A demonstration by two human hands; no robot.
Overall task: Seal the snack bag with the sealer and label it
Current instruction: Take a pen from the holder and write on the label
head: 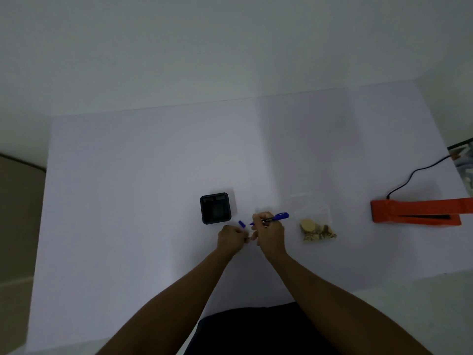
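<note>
A clear snack bag (316, 221) with brown snacks in its lower part lies flat on the white table (128, 201), right of my hands. An orange sealer (414, 210) with a black cord lies at the far right. My right hand (270, 233) grips a blue marker (277, 217) whose tip points left. My left hand (231, 239) is closed on the marker's blue cap (241, 223), a little apart from the tip. Whether a label lies under my hands is hidden.
A black square holder (215, 208) stands just left of my hands. The sealer's cord (414, 175) runs off the table's right edge toward a patterned object (464, 165). The table's back edge meets a white wall.
</note>
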